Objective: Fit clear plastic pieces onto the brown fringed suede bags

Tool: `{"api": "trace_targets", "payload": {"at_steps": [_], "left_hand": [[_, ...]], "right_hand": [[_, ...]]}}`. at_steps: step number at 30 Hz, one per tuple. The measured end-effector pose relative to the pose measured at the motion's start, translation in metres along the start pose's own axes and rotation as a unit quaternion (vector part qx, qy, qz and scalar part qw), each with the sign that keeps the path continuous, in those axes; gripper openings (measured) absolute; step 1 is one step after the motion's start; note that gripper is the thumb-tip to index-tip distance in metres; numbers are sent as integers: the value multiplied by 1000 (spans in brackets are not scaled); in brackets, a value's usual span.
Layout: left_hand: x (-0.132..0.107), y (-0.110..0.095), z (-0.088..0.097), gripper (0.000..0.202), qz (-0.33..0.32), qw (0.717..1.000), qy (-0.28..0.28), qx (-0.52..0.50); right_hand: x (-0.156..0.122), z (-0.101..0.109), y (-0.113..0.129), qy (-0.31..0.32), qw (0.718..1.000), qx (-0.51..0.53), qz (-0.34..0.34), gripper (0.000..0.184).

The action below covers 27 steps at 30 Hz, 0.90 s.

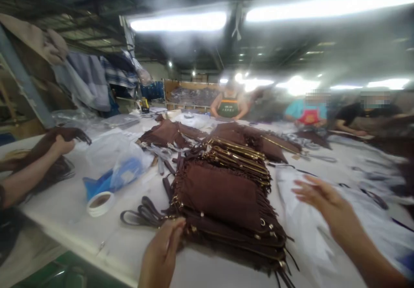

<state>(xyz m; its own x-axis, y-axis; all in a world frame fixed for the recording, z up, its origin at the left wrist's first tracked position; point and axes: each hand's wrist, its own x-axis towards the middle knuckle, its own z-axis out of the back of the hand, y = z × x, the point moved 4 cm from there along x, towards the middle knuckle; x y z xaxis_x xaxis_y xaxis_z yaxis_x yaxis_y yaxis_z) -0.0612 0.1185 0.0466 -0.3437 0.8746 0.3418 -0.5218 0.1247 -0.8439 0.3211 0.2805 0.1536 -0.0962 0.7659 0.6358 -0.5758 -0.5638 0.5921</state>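
Note:
In the head view, a stack of dark brown fringed bags (220, 184) with gold zips and small metal rings lies on the white table in front of me. My left hand (163, 247) is at the stack's near left corner, thumb and fingers closed on the edge of a bag; the fingertips are partly hidden. Beside that hand, looped brown straps (145, 212) stick out to the left. My right hand (318, 197) is raised to the right of the stack, fingers apart and holding nothing, over white plastic sheeting (294, 210).
A roll of white tape (101, 204) and a clear and blue plastic bag (124, 167) lie to the left. Another person's hand (63, 145) grips brown fringed material at far left. More brown pieces (171, 133) lie behind the stack. Several people stand across the table (74, 223).

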Motion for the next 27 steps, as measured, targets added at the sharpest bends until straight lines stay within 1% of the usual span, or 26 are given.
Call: {"api": "trace_targets", "payload": {"at_steps": [1,2,3,4,5,6,7,8,9,11,13,15,16,17,19,21,22,24,27], "left_hand": [[7,-7,-4,29,-76,995,-3,63],[12,-14,-12,30,-144,982,9,125],[14,-18,-22,34,-199,962,38,185],[15,-19,-33,38,-225,941,67,242],[14,-17,-41,39,-239,923,86,289],[12,-14,-47,40,-244,910,91,322],[10,-10,-49,42,-244,902,90,344],[7,-5,-48,44,-242,898,82,358],[4,0,-44,46,-239,897,70,364],[0,6,-31,46,-228,902,37,365],[-2,6,-14,39,-217,910,-17,353],[-2,-4,-1,35,-217,914,-74,335],[-1,-11,3,36,-225,912,-90,330],[1,-19,3,38,-237,909,-90,330],[6,-32,-2,45,-262,900,-50,345],[12,-36,-7,49,-272,890,4,365],[15,-33,-7,49,-264,889,23,373],[18,-22,-5,43,-235,892,46,383],[16,0,4,24,-177,903,78,385]], "right_hand": [[-14,-35,12,53,999,1,8,33],[-29,-70,27,120,992,-9,20,26],[-42,-103,43,167,985,-15,42,29],[-53,-131,60,198,977,-26,75,36],[-63,-155,76,221,959,-110,139,42],[-69,-174,87,226,942,-172,178,46],[-72,-187,95,227,929,-211,204,47],[-74,-197,100,225,918,-240,223,47],[-74,-202,102,222,914,-248,231,46],[-73,-205,101,218,912,-249,244,44],[-71,-200,101,212,910,-252,252,41],[-68,-192,103,200,913,-250,253,39],[-67,-188,104,195,915,-248,252,38],[-67,-184,105,189,916,-244,255,38],[-70,-174,105,173,919,-223,277,39],[-78,-163,101,157,916,-189,317,36],[-83,-157,97,149,912,-172,340,34],[-95,-146,88,141,904,-154,373,32],[-108,-134,76,147,899,-162,380,32]]}}
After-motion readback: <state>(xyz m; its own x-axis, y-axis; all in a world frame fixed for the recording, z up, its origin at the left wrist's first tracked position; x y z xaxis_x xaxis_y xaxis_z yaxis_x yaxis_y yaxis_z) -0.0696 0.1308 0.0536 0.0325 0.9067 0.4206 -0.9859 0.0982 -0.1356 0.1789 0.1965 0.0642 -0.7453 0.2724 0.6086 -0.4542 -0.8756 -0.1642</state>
